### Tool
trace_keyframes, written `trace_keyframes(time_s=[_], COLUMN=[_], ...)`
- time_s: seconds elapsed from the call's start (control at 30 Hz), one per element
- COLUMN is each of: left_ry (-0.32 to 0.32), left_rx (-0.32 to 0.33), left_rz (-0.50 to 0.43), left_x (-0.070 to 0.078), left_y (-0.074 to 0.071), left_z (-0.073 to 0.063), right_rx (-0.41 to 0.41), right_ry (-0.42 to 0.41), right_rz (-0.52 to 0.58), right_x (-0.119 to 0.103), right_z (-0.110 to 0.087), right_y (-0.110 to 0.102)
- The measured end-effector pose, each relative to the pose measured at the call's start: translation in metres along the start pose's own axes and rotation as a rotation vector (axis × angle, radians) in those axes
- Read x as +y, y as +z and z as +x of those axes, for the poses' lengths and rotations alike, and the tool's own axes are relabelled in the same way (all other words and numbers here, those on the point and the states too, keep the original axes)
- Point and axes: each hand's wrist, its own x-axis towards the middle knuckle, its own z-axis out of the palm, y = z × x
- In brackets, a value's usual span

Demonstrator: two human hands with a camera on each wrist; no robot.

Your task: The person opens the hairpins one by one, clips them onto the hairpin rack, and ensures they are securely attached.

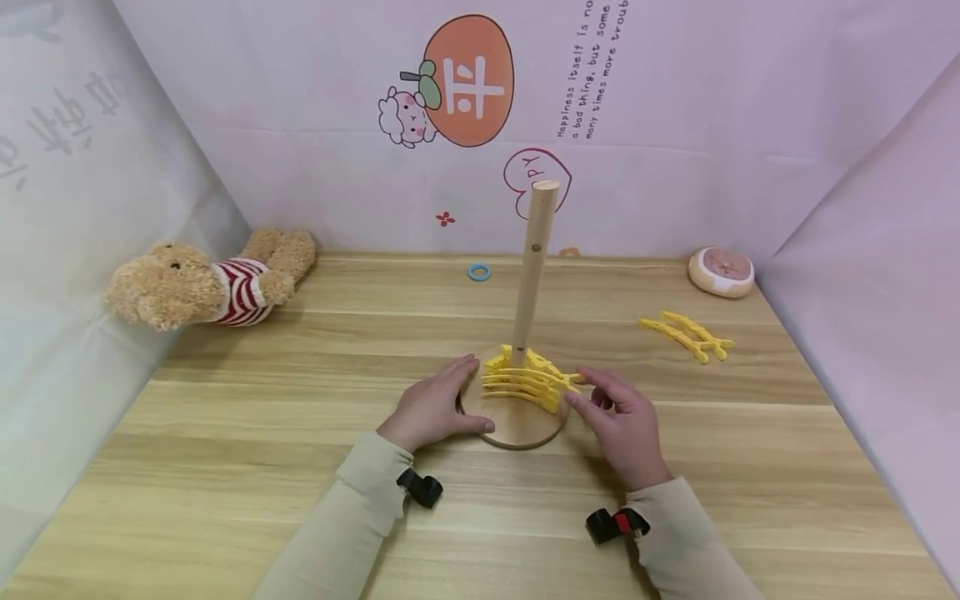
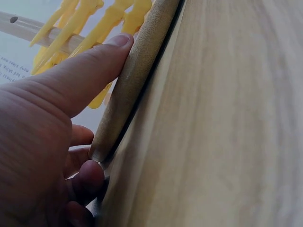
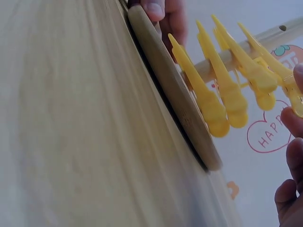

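A wooden post [image 1: 531, 283] rises from a round wooden base [image 1: 517, 435]. Around the foot of the post, curved yellow plastic pieces [image 1: 517, 390] with knobbed ends are stacked in layers above the base. My left hand [image 1: 429, 406] grips the base at its left side, the thumb [image 2: 97, 66] against its rim and the other fingers bent at the edge. Between thumb and fingers, my right hand [image 1: 624, 423] pinches the right end of the topmost yellow piece [image 3: 267, 59], which lies over the stack in front of the post.
Two loose yellow pieces [image 1: 686, 337] lie to the right on the wooden table [image 1: 247, 467]. A blue ring [image 1: 479, 272] is behind the post. At the back right sits a round pink-and-white object [image 1: 722, 272]; a teddy bear [image 1: 217, 283] lies at the back left. Printed cloth walls enclose three sides.
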Motion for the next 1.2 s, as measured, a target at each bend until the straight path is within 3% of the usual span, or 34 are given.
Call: trace_keyframes(time_s=[0.27, 0.63, 1.2], left_ry=[0.010, 0.011, 0.000], left_rx=[-0.001, -0.006, -0.007], left_rz=[0.018, 0.026, 0.013], left_x=[0.001, 0.004, 0.005], left_y=[0.000, 0.000, -0.001], left_z=[0.000, -0.001, -0.001], right_rx=[0.015, 0.032, 0.052], right_ry=[-0.004, -0.069, -0.001], right_rz=[0.019, 0.071, 0.083], right_x=[-0.006, -0.009, -0.007], right_z=[-0.001, -0.004, -0.005], right_y=[0.008, 0.023, 0.023])
